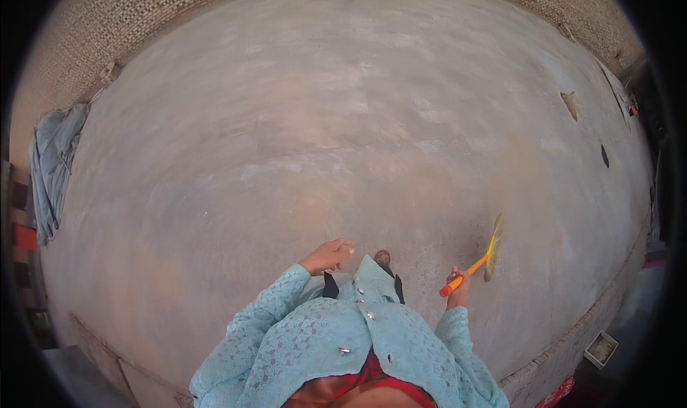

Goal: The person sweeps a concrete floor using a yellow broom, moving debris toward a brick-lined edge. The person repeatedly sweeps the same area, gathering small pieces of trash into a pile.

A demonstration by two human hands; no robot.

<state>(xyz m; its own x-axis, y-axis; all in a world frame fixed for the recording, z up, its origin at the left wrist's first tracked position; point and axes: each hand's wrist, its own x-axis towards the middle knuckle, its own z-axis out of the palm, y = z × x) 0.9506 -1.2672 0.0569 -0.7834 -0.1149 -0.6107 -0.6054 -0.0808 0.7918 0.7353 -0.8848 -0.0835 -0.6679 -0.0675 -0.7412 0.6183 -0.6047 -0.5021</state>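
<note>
My right hand [459, 288] is wrapped round the orange-yellow handle of a broom [476, 264], close to the handle's red end. The broom slants away to the right, and its thin pale bristle head [499, 230] is down by the floor; whether it touches cannot be made out. My left hand [329, 256] is held out in front of my body with its fingers loosely bent and apart, and nothing shows in it. A brown shoe [383, 257] peeks out below my light blue knitted cardigan.
Grey concrete floor [300, 122] spreads ahead toward brick walls [93, 43]. A grey-blue cloth [54, 165] hangs at the far left. A brown scrap [569, 105] and a dark piece [605, 155] lie to the right. Beyond a low edge at lower right is a white tray [601, 348].
</note>
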